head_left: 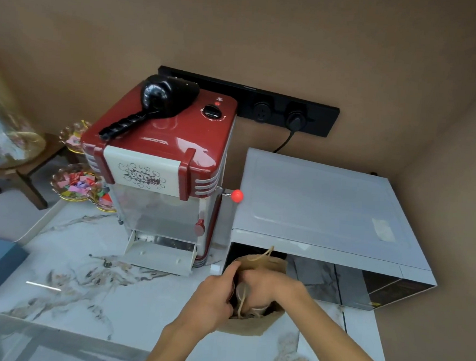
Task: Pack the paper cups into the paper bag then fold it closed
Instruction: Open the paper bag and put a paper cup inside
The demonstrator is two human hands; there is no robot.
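Marble-look surface [71, 253] runs across the lower frame, with the paper bag [252, 326] standing lower centre, right in front of the microwave [322, 203]. Left hand [211, 297] grips the bag's left edge, probably to keep the mouth wide, while the right hand [266, 285] is curled around a paper cup [247, 295], pushing it inside. Bag's not folded yet.

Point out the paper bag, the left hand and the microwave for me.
Paper bag [270, 263]: head view, far wall near its handle.
Left hand [211, 297]: head view, back of hand.
Microwave [319, 203]: head view, top panel.
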